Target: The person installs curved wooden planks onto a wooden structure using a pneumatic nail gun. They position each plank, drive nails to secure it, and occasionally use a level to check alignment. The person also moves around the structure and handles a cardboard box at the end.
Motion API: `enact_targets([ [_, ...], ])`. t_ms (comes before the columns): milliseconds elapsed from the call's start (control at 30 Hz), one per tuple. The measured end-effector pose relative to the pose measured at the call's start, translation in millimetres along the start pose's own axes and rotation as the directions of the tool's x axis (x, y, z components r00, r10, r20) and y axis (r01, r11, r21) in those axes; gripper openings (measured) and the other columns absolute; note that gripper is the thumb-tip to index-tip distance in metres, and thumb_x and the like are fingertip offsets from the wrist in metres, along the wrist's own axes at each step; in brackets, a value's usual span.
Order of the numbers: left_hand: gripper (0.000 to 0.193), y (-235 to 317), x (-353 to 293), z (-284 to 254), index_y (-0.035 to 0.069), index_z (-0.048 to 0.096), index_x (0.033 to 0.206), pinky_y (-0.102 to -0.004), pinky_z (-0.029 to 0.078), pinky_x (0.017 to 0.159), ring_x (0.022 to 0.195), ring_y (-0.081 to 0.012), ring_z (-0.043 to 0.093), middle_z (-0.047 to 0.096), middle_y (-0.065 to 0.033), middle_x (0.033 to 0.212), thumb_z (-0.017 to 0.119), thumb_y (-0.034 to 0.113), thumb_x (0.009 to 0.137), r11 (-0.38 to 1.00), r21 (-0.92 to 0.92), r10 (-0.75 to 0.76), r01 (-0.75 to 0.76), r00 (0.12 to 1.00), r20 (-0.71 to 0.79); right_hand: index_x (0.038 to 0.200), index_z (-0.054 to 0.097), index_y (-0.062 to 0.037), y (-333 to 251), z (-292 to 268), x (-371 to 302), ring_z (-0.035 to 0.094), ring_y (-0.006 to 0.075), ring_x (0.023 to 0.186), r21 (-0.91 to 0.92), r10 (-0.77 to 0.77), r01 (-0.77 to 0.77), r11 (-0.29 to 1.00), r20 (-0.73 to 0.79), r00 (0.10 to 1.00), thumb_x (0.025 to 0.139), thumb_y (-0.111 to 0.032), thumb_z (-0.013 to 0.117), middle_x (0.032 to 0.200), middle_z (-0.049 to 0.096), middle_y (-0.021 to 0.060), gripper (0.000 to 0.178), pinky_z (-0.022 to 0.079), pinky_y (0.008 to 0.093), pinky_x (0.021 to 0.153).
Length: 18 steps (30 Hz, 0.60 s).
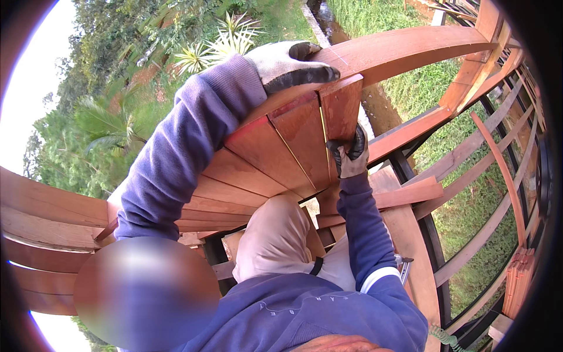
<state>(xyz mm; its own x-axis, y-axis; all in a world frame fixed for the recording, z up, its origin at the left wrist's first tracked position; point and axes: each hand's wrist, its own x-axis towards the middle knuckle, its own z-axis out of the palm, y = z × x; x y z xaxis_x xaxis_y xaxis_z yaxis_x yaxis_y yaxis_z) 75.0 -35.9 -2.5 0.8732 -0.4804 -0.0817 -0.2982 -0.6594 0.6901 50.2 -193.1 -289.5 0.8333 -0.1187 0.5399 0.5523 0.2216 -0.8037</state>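
Note:
My left hand [281, 64], in a white work glove with black fingers, lies over a curved wooden rail [410, 50] and grips it. A short reddish-brown board [343, 108] stands with its top end against the rail's inner side. Near its lower end my right hand [352, 154], gloved in black and a light colour, has its fingers and thumb closed around the board's edge. To the left of it, several similar boards [299, 138] fan out side by side below the rail, with narrow gaps between some.
My bent knee [275, 229] is close under the boards. On the right are a loose wooden plank [410, 193], black metal bars [422, 246], long curved slats [498, 158] and stacked wood pieces [519, 281]. Grass, a spiky plant [229, 44] and trees lie beyond.

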Motion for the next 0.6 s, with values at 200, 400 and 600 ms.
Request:
enact_targets([
  [200,0.073,0.8,5.0,0.2,-0.002,0.05,0.128,-0.0325,0.04,0.098,0.111,-0.0229,0.055,0.06,-0.0154,0.118,0.069,0.048,0.079,0.987,0.146,-0.068,0.07,0.997,-0.022,0.134,0.04,0.0051,3.0,0.0,-3.3,0.051,0.0242,0.118,0.025,0.053,-0.052,0.998,-0.026,0.998,0.081,-0.035,0.073,0.13,0.048,0.0165,0.074,0.044,0.0343,0.098],
  [400,0.072,5.4,4.3,-1.1,-0.001,0.051,0.128,-0.0325,0.043,0.094,0.107,-0.0219,0.057,0.06,-0.0146,0.117,0.068,0.049,0.08,0.985,0.151,-0.084,0.082,0.996,0.007,0.134,0.042,0.0017,5.4,-1.2,-2.3,0.051,0.0241,0.117,0.012,-0.022,0.022,1.0,-0.018,1.0,0.081,-0.022,0.075,0.129,0.05,0.0136,0.067,0.045,0.0348,0.097],
  [600,0.071,3.4,6.4,0.5,-0.001,0.051,0.127,-0.0303,0.048,0.085,0.099,-0.0188,0.058,0.062,-0.0128,0.11,0.068,0.05,0.08,0.977,0.203,-0.057,0.063,0.998,-0.033,0.134,0.041,0.0032,2.2,-0.4,-0.8,0.052,0.024,0.116,0.037,0.025,-0.025,0.999,-0.013,1.0,0.083,-0.026,0.073,0.128,0.05,0.0153,0.067,0.045,0.0341,0.096],
])
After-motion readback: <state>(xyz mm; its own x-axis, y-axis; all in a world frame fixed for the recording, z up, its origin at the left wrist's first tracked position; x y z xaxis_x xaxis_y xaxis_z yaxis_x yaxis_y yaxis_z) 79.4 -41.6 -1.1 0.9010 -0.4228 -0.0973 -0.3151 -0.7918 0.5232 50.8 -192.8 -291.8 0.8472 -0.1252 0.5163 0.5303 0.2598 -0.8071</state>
